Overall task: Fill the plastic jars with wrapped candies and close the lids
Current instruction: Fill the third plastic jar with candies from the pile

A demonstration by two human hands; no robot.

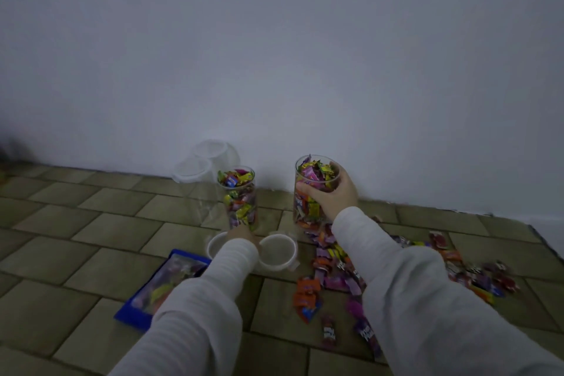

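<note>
Both arms out, sleeved, hands at work

Right hand (331, 192) at about 1 o'clock, forearm running in from 5 o'clock; fingers (335, 168) curled round the filled jar (308, 192), thumb across its near side. Left hand (241, 233) near 12 o'clock, lower, mostly hidden behind its own sleeve; at the base of the second jar (239, 197), grip unclear.

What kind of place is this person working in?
Probably the floor of a plain room at home, not a workshop: a tiled floor meets a bare white wall, and the candy jars, lids and loose wrapped candies sit directly on the tiles.
</note>
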